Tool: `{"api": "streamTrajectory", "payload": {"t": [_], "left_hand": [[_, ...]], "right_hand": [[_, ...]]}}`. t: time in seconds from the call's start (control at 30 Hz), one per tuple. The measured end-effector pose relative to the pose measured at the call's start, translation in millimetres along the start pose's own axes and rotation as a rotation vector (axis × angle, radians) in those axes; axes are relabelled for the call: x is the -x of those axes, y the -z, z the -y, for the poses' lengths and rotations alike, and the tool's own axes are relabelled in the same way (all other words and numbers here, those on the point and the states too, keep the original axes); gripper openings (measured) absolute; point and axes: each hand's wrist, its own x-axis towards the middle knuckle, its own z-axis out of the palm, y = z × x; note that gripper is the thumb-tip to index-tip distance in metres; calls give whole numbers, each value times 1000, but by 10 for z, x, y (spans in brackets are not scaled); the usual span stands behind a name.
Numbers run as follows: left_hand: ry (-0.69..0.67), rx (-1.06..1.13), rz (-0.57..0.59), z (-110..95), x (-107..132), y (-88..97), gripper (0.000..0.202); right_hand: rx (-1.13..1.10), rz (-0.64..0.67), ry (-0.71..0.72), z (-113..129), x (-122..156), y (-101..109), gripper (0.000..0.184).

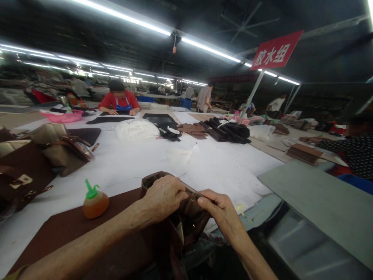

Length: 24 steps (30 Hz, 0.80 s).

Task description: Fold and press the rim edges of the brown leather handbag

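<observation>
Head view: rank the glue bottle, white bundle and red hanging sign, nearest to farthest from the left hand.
1. Glue bottle, just left of the left hand gripping the brown bag.
2. White bundle, mid-table, beyond.
3. Red hanging sign, far right, overhead.

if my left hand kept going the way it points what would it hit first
Most likely the right hand: the left hand points rightward along the rim of the brown bag both pinch, and their fingertips look nearly touching, though depth is unclear.
</observation>
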Motion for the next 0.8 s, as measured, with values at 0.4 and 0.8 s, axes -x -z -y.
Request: {"api": "streamTrajectory", "payload": {"t": [0.4,0.8], "left_hand": [[59,-80,-182,46,-2,-85,19],[96,-29,-267,35,-31,-133,14]], "right_hand": [[148,-76,52,-26,-33,-83,27],[271,-93,110,-48,-25,-95,28]]}}
